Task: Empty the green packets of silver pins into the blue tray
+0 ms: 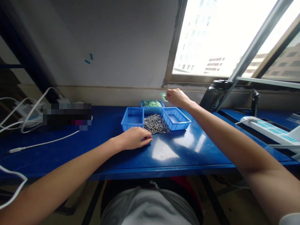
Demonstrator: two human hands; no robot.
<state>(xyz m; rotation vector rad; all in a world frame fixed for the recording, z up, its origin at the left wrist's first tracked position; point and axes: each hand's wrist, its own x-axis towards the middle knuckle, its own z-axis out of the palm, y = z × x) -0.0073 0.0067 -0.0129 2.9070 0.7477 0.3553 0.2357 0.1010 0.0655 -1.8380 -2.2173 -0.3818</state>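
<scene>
My left hand (134,138) lies on the blue table (70,150), fingers curled down beside a heap of small metal pins (156,123); whether it pinches one is hidden. My right hand (177,97) reaches to the back, its fingers pinched on a small green piece (163,96) just above the far blue tray (152,104) of green parts. Two more blue trays flank the pins: one to the left (132,118) and one to the right (176,118), both looking bare inside.
White cables (35,125) and a charger lie at the left of the table. A black jug (217,93) stands by the window sill on the right. A white power strip (269,129) rests at the far right. A slanted metal bar (253,43) crosses the window.
</scene>
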